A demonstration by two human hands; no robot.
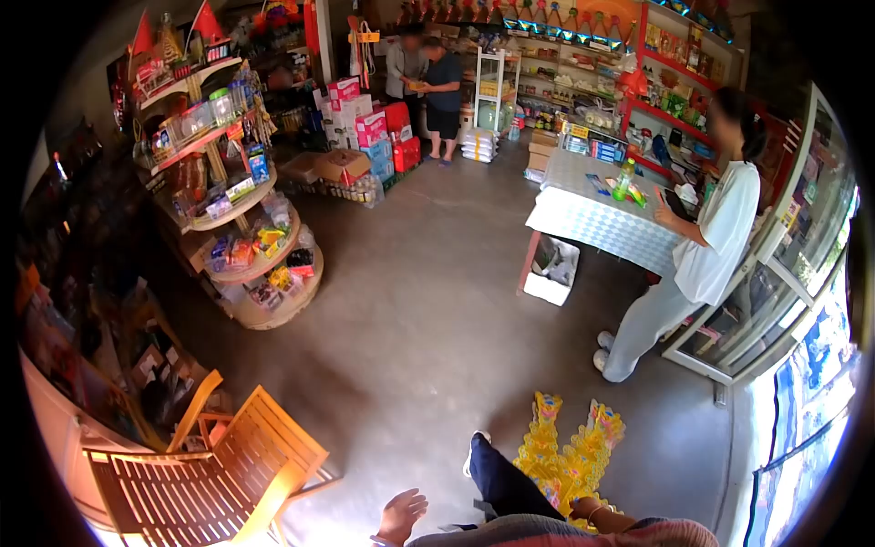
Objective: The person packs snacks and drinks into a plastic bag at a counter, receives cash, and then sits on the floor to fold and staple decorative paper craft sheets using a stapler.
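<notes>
My left hand [401,516] is at the bottom of the head view, left of my body, held in the air with its fingers stretched out and nothing in it. On the right, my right hand [585,509] has its fingers curled at the near end of a yellow flower-patterned decoration [540,442]. Two long scalloped strips run forward from there, side by side over the grey floor. The hand partly hides where they meet. My dark-trousered leg and a dark shoe with a white edge [475,451] show between the hands.
A slatted wooden chair [173,492] stands at lower left, below a tiered goods shelf [246,196]. To the right, a person in a white shirt [729,223] stands by a checked-cloth table [592,219]. Two people [445,82] stand at the back near stacked cartons [344,114].
</notes>
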